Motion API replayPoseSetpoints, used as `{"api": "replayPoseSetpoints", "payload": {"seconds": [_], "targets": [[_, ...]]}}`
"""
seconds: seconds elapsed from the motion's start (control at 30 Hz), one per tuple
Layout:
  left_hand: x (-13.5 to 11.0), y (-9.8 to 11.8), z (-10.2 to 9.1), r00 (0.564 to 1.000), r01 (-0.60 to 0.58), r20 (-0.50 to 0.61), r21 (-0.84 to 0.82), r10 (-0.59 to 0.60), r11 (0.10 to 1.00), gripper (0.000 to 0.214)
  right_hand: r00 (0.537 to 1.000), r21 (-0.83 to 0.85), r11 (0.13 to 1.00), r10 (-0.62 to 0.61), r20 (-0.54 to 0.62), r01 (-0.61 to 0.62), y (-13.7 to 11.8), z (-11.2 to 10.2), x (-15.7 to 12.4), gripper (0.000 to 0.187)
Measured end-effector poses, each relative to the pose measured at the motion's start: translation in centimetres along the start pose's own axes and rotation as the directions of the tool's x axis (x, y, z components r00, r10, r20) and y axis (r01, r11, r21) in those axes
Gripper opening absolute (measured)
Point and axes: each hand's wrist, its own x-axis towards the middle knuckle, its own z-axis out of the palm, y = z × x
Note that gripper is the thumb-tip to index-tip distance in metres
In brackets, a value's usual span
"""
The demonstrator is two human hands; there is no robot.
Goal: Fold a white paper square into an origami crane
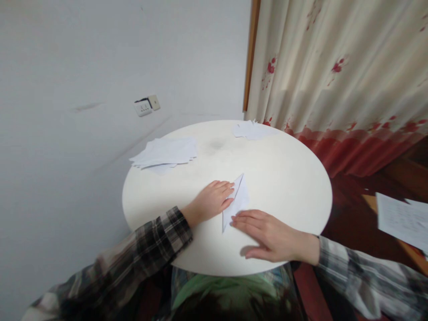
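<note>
A white sheet folded into a narrow triangle [239, 199] lies near the middle of the round white table [287, 178]. My left hand [212, 200] rests flat on the table, fingers stretched out, their tips pressing the triangle's left edge. My right hand [271, 234] lies flat too, fingers extended leftward and touching the lower right edge of the folded paper. Neither hand grips anything. Both sleeves are plaid.
A loose stack of white sheets [165, 154] lies at the table's left rear. Folded white paper pieces [250, 130] sit at the far edge. A floral curtain [337, 71] hangs at the right, a wall socket [146, 105] at the left, more papers [403, 218] at far right.
</note>
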Motion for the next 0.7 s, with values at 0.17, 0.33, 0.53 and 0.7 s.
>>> {"api": "replayPoseSetpoints", "payload": {"seconds": [0.17,0.33,0.53,0.7], "targets": [[0.2,0.2,-0.2,1.0,0.0,0.011,0.022,-0.001,1.0,0.031,0.998,-0.035,0.999,0.008,0.066,-0.006,-0.3,-0.1,0.0,0.068],[0.2,0.1,-0.1,1.0,-0.003,0.028,-0.011,0.003,1.0,0.033,0.995,-0.045,0.999,0.015,0.098,-0.011,-0.7,-0.3,-0.2,0.07],[0.2,-0.6,0.3,0.998,0.009,0.067,-0.14,0.0,0.99,0.031,0.994,-0.009,0.999,-0.038,0.099,0.039,-0.3,-1.2,0.1,0.066],[0.4,-1.7,0.9,0.988,-0.051,0.131,-0.252,0.086,0.966,0.035,0.998,-0.031,0.999,-0.016,-0.06,0.014,2.6,-2.3,0.0,0.034]]}}
